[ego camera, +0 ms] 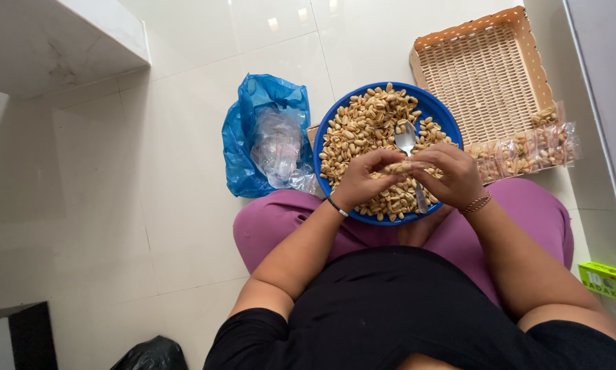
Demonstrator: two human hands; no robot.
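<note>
A blue bowl [335, 116] heaped with peeled peanuts [363, 127] rests on my lap. My left hand [363, 179] and my right hand [452, 175] meet over the bowl's near side, both pinching a small clear packet of peanuts [399, 166] between the fingertips. A metal spoon [406, 140] lies in the nuts, its handle running under my right hand.
A blue plastic bag [249, 116] holding clear packets [277, 144] lies left of the bowl. A woven tray [482, 75] sits at the back right, with filled peanut packets [527, 154] lined along its front. A green box [608, 281] is at the right edge, a black bag [150, 355] bottom left.
</note>
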